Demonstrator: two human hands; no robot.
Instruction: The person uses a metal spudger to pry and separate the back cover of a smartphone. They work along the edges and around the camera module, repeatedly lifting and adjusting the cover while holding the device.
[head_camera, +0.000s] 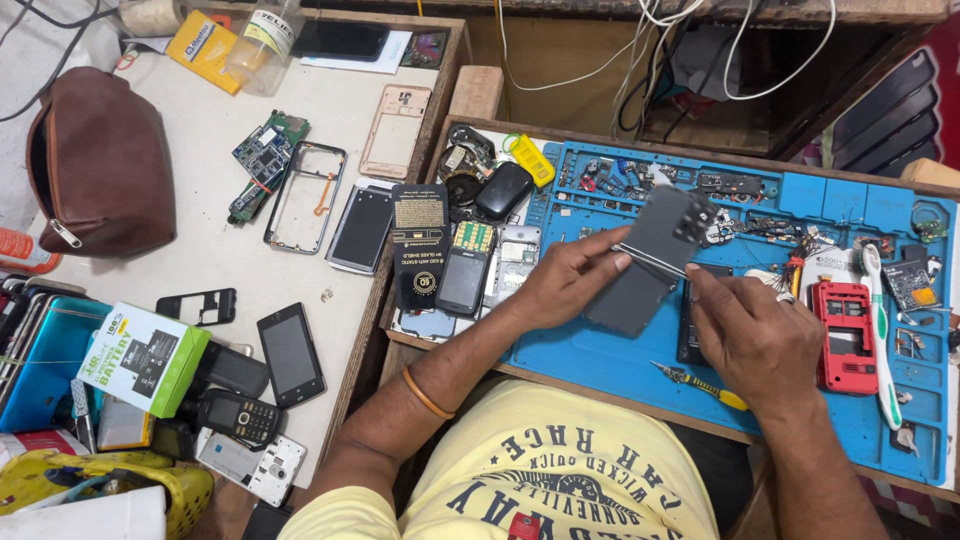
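Overhead, both hands are working a dark grey smartphone (640, 275) over the blue repair mat (600, 360). The left hand (560, 280) is pinching its lifted back cover (672, 228) at the edge, while the right hand (752, 335) is covering the phone's right side, its fingers closed, whatever they hold hidden. A green-and-white battery box (145, 358) is lying near the white worktop's (200, 250) left edge; a yellow packet (203, 47) is sitting by its far edge, partly cut off.

brown pouch (100, 160) cut off at left edge; blue mat (600, 360) parts tray contents too small to tell
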